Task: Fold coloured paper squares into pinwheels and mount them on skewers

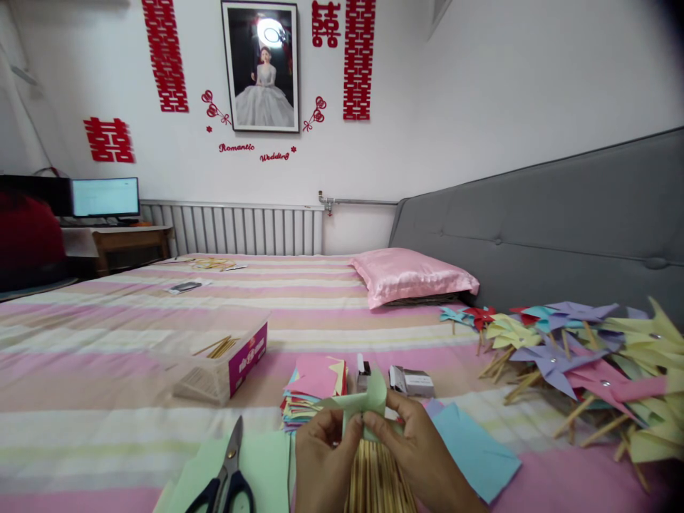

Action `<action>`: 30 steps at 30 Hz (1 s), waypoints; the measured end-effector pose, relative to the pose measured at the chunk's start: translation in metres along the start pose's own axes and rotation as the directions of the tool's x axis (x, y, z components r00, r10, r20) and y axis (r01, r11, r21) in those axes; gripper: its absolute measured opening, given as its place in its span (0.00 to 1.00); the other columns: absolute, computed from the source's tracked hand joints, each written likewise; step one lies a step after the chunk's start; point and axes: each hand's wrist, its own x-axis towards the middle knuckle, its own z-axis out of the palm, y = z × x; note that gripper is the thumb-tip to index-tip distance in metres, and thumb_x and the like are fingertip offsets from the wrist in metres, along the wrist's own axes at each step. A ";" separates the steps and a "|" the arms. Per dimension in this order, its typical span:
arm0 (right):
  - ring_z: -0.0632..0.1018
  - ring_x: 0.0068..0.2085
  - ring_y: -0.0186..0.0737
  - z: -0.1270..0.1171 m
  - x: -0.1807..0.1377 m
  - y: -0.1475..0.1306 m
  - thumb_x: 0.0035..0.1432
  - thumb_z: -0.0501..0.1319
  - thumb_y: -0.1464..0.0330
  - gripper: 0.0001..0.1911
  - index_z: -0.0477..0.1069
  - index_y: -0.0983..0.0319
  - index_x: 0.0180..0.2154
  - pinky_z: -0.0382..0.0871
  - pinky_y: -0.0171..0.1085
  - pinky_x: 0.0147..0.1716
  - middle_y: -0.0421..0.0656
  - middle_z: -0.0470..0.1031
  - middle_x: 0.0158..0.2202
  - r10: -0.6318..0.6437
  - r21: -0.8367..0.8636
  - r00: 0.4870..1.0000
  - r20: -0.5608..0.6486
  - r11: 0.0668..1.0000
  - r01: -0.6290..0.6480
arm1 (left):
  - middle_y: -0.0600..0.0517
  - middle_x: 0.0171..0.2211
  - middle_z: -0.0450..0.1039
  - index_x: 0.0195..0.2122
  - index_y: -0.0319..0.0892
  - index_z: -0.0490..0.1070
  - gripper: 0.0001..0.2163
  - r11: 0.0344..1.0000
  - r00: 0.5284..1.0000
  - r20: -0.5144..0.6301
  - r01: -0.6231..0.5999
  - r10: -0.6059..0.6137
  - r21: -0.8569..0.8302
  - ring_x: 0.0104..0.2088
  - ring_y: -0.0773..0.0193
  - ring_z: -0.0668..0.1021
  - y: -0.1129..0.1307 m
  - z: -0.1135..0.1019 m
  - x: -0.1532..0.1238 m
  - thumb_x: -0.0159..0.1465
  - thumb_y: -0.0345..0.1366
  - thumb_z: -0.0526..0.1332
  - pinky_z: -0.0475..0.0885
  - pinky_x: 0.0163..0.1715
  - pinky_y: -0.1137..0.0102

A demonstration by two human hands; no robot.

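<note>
A light green paper pinwheel [374, 393], its blades partly folded up, is pinched between the fingertips of my left hand [325, 456] and my right hand [414, 443]. Both thumbs press together at its middle, where a small dark spot shows. Right below my hands lies a bundle of thin wooden sticks [378, 481]. To the left, scissors [229, 474] with dark handles rest on light green paper sheets [270, 463]. A stack of coloured paper [315, 381] sits just beyond my left hand. Blue paper [475, 449] lies beside my right forearm.
Finished pinwheels [588, 363] on sticks are heaped at the right. Two small boxes [412, 382] [363, 370] stand behind my hands. A clear plastic box [214, 377] with sticks is at the left. Farther back are a pink pillow [411, 274] and a grey headboard [561, 221].
</note>
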 end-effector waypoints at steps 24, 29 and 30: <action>0.76 0.39 0.45 -0.002 0.001 0.001 0.51 0.59 0.72 0.13 0.75 0.64 0.40 0.67 0.39 0.40 0.44 0.79 0.36 0.041 0.050 0.998 -0.040 0.998 -0.039 | 0.50 0.21 0.74 0.26 0.36 0.72 0.09 0.999 0.999 0.035 0.007 -0.005 -0.043 0.25 0.63 0.74 -0.006 0.002 0.000 0.52 0.38 0.64 0.70 0.27 0.71; 0.76 0.40 0.46 -0.002 0.001 0.002 0.52 0.60 0.69 0.13 0.75 0.64 0.40 0.68 0.39 0.40 0.45 0.79 0.36 0.062 0.095 0.998 -0.025 0.994 -0.060 | 0.48 0.25 0.77 0.28 0.37 0.74 0.08 0.999 0.998 0.041 -0.036 0.037 -0.022 0.29 0.59 0.77 -0.002 0.004 -0.003 0.51 0.37 0.65 0.70 0.30 0.71; 0.76 0.41 0.46 -0.003 0.001 0.002 0.53 0.60 0.68 0.13 0.75 0.64 0.40 0.68 0.39 0.40 0.45 0.79 0.37 0.069 0.104 0.997 -0.020 0.992 -0.066 | 0.48 0.26 0.78 0.29 0.37 0.74 0.09 0.999 0.998 0.039 -0.045 0.045 -0.016 0.29 0.59 0.77 -0.001 0.004 -0.004 0.51 0.37 0.65 0.70 0.30 0.71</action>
